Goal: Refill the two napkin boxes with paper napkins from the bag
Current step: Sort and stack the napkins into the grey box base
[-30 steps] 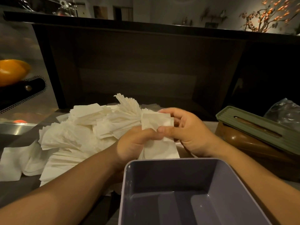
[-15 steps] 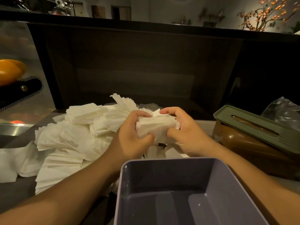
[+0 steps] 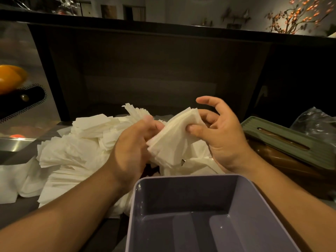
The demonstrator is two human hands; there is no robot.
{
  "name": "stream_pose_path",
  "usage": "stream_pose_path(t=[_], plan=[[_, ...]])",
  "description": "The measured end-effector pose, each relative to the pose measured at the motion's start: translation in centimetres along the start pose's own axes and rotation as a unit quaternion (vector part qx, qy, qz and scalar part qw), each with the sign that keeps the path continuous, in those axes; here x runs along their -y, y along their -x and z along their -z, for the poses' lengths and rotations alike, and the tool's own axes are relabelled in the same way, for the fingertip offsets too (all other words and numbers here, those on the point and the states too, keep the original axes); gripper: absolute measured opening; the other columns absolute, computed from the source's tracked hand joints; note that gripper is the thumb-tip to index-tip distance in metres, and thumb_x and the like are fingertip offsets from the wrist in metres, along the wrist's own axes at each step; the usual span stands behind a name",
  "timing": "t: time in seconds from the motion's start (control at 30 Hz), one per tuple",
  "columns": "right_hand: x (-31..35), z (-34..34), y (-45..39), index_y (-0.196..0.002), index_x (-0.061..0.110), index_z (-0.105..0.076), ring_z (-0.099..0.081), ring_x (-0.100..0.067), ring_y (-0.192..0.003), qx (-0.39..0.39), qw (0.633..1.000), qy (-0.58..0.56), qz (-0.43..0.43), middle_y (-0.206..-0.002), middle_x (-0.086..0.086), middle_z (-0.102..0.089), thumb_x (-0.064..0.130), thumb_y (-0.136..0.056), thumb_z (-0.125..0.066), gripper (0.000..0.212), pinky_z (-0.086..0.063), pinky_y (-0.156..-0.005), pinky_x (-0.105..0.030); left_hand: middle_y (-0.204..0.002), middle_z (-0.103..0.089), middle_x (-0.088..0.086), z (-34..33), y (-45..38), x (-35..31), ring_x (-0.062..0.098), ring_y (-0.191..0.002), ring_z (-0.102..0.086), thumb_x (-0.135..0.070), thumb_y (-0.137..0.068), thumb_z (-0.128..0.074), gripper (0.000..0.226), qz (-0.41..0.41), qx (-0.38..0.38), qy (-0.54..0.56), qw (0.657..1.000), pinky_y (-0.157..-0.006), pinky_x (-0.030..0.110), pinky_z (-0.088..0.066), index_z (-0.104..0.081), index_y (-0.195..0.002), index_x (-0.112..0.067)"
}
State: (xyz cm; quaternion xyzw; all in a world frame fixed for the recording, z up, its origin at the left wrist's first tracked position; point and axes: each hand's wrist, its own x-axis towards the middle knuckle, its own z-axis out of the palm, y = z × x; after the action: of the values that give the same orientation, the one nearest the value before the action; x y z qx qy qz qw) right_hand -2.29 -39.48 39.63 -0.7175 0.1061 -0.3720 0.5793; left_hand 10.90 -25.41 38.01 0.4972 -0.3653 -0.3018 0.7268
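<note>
Both hands up over the desk [image 3: 16,213], working one small stack of napkins [image 3: 172,140]. Left hand [image 3: 134,142] clenched around the stack's near-left edge, fingers curled in. Right hand [image 3: 216,131] pinching the far-right corner between thumb and a bent finger, remaining fingers fanned loose. Stack tilted, held just above the big loose napkin pile [image 3: 76,151] sprawling toward 9 o'clock. Grey napkin box [image 3: 243,202] at 6 o'clock, open and bare inside. Second box with green slotted lid [image 3: 291,140] at 3 o'clock, lid on. Plastic bag [image 3: 316,120] behind it. Probably light, soft, floppy stuff, layers prone to sliding and fanning apart. Best squared up and gripped across opposite edges, gently, then lowered flat into the grey box.
</note>
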Motion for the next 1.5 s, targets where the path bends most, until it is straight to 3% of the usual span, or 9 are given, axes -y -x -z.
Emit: stream_pose_path(t=[0.17,0.33,0.47,0.6,0.77,0.97,1.17,1.33,1.5], plan=[[0.0,-0.2,0.4,-0.116,0.029,-0.063,-0.074,-0.013,-0.101,0.105,0.992,0.069,0.005,-0.104,0.004,-0.077,-0.004,-0.079,-0.080,0.054,-0.061,-0.083,-0.030,-0.116,-0.070,0.013,0.5,-0.4,0.5,0.030,-0.107,-0.067,-0.063,-0.067,-0.074,0.065,0.140,0.138,0.023,0.980,-0.087,0.043,-0.056,-0.070,-0.115,-0.019],[0.1,-1.0,0.0,-0.107,0.027,-0.067,-0.073,-0.010,-0.102,0.080,0.995,0.056,0.000,-0.104,0.007,-0.077,0.012,-0.078,-0.081,0.036,-0.062,-0.081,-0.029,-0.075,-0.074,-0.011,-0.4,-0.4,0.6,0.004,-0.075,-0.070,-0.019,-0.072,-0.079,0.022,0.057,0.098,-0.229,0.967,-0.064,0.011,-0.049,-0.068,-0.091,-0.022],[-0.7,1.2,-1.2,-0.099,0.031,-0.067,-0.066,-0.008,-0.090,-0.114,0.955,0.274,-0.004,-0.095,0.011,-0.069,0.027,-0.097,-0.066,0.005,-0.058,-0.076,-0.025,-0.095,-0.075,0.012,0.3,0.1,0.1,0.025,-0.091,-0.074,-0.016,-0.080,-0.058,0.031,0.133,-0.018,0.113,0.984,-0.077,0.040,-0.059,-0.063,-0.110,-0.011],[-2.4,1.0,-0.8,-0.134,0.034,-0.049,-0.055,-0.012,-0.109,0.035,0.875,0.457,-0.156,-0.129,0.014,-0.049,0.046,-0.093,-0.068,0.047,-0.054,-0.084,-0.028,-0.113,-0.071,0.016,0.3,0.2,-0.5,0.037,-0.107,-0.068,-0.025,-0.081,-0.063,0.046,0.117,-0.064,0.259,0.956,-0.094,0.065,-0.048,-0.054,-0.125,-0.018],[-3.5,0.9,-1.5,-0.138,0.036,-0.046,-0.054,-0.013,-0.108,0.093,0.841,0.503,-0.176,-0.133,0.008,-0.055,0.036,-0.089,-0.076,0.058,-0.046,-0.087,-0.027,-0.109,-0.072,0.014,0.3,0.3,0.1,0.035,-0.098,-0.071,-0.028,-0.073,-0.061,0.051,0.160,0.015,0.205,0.966,-0.080,0.054,-0.058,-0.056,-0.124,-0.019],[-3.2,1.8,-0.9,-0.122,0.031,-0.066,-0.055,-0.009,-0.102,0.059,0.870,0.483,-0.082,-0.117,0.009,-0.061,0.028,-0.101,-0.062,0.021,-0.035,-0.069,-0.012,-0.110,-0.072,0.014,0.7,0.0,1.0,0.035,-0.108,-0.067,-0.030,-0.068,-0.065,0.050,0.144,0.024,0.181,0.973,-0.096,0.049,-0.051,-0.068,-0.117,-0.020],[-1.6,2.1,-1.6,-0.098,0.028,-0.073,-0.070,-0.017,-0.087,-0.138,0.966,0.208,-0.061,-0.092,0.003,-0.073,0.034,-0.101,-0.061,0.014,-0.062,-0.074,-0.042,-0.107,-0.072,0.014,0.9,-0.3,1.3,0.032,-0.102,-0.070,-0.029,-0.072,-0.063,0.047,0.140,0.026,0.154,0.978,-0.082,0.043,-0.057,-0.068,-0.118,-0.021],[-0.8,1.0,-0.7,-0.128,0.017,-0.065,-0.072,-0.029,-0.108,-0.007,0.962,-0.189,-0.196,-0.120,-0.009,-0.074,0.028,-0.093,-0.065,0.037,-0.057,-0.091,-0.049,-0.112,-0.071,0.013,0.8,-0.1,1.6,0.035,-0.106,-0.068,-0.045,-0.065,-0.080,0.066,0.116,0.029,0.112,0.986,-0.092,0.052,-0.052,-0.064,-0.124,-0.020],[-1.6,-0.8,-0.2,-0.127,0.018,-0.061,-0.074,-0.026,-0.103,0.068,0.978,-0.082,-0.182,-0.115,-0.009,-0.075,0.030,-0.088,-0.066,0.041,-0.059,-0.089,-0.045,-0.124,-0.067,0.011,0.2,-0.1,1.5,0.030,-0.116,-0.064,-0.042,-0.071,-0.082,0.068,0.079,0.091,0.073,0.990,-0.092,0.044,-0.054,-0.058,-0.130,-0.018]])
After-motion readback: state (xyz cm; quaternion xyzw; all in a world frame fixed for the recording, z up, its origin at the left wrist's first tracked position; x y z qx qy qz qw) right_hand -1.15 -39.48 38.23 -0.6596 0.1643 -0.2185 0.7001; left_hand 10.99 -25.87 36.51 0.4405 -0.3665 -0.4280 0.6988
